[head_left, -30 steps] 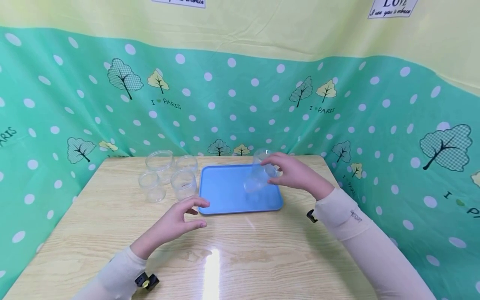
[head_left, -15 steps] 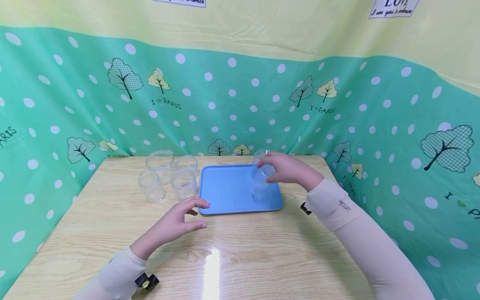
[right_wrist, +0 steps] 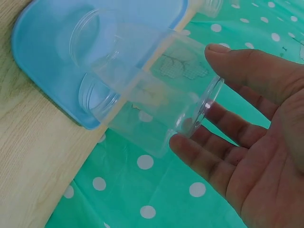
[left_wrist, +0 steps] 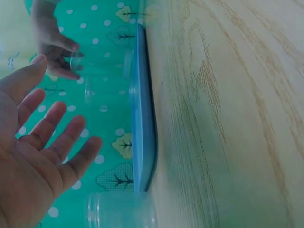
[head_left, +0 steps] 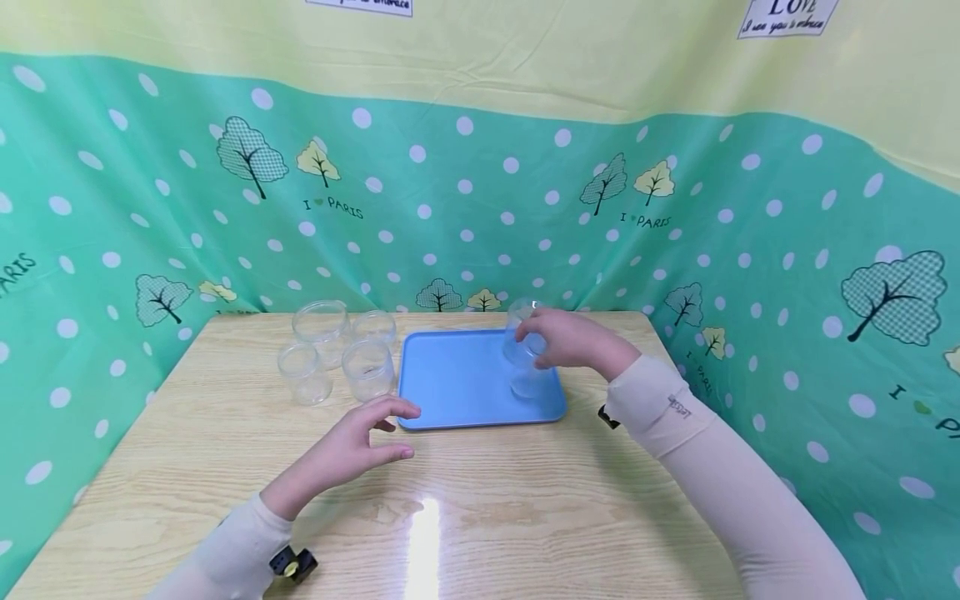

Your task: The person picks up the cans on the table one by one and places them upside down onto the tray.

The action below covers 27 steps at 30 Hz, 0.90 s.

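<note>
A clear plastic jar (head_left: 528, 381) stands over the right part of the blue tray (head_left: 457, 379). My right hand (head_left: 573, 337) grips its upper end, with thumb and fingers spread around the rim. In the right wrist view, the thumb lies on one side of the jar (right_wrist: 154, 102) and the fingers on the other. A second clear jar (head_left: 517, 315) is close behind it, partly covered by the hand. My left hand (head_left: 356, 442) holds nothing, its fingers loosely bent near the tray's front left corner; the left wrist view shows the open palm (left_wrist: 35, 171).
Several clear jars of different sizes are grouped left of the tray, including a wide one (head_left: 321, 323), a small one (head_left: 303, 377) and one beside the tray's edge (head_left: 367, 372). A green dotted curtain (head_left: 465, 208) hangs behind the wooden table (head_left: 487, 500).
The right hand has brought the jar from a tilt to upright over the tray, then shifted it slightly right. The left hand has stayed still.
</note>
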Motion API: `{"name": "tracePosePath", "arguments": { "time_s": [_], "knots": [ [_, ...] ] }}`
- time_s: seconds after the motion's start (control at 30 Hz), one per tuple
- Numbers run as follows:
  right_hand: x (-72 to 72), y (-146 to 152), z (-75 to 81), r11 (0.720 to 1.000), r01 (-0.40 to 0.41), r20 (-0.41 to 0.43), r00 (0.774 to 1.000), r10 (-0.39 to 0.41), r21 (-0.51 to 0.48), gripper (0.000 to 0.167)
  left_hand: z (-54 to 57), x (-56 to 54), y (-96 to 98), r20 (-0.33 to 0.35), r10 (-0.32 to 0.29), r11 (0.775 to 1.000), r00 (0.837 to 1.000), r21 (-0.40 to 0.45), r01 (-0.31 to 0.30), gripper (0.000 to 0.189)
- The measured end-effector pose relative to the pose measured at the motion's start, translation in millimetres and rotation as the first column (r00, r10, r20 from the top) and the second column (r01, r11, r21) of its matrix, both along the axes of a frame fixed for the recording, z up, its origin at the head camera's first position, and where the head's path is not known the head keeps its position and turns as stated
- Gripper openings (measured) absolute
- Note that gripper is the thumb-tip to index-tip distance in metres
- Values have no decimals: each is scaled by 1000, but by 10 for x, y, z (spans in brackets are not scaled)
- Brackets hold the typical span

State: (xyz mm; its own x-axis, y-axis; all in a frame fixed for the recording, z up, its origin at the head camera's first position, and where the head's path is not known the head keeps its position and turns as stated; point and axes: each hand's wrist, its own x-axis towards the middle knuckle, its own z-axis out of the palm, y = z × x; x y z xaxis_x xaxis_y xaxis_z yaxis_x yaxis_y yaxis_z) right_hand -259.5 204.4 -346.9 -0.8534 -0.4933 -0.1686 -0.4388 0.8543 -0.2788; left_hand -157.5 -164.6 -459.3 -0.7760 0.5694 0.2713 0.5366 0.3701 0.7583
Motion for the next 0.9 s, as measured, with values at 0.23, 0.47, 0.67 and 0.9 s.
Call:
{"name": "tracePosePath", "arguments": {
  "time_s": [0.23,0.47,0.67,0.9],
  "knots": [
    [-31,-4,-59,999,-26,-13,1000,27,36,46,3,-2,-2,2,3,1000,1000,-12,-3,45],
    [-35,-11,-100,997,-54,-17,998,55,54,46,-6,-4,-3,-6,0,1000,1000,-15,0,46],
    [-24,-22,-103,996,-41,-13,999,42,74,46,-10,2,-4,-15,3,1000,1000,-21,-3,46],
    [-16,-31,-115,996,-44,-15,999,45,76,46,-3,8,5,-9,2,1000,1000,-26,-2,48]
  ]
}}
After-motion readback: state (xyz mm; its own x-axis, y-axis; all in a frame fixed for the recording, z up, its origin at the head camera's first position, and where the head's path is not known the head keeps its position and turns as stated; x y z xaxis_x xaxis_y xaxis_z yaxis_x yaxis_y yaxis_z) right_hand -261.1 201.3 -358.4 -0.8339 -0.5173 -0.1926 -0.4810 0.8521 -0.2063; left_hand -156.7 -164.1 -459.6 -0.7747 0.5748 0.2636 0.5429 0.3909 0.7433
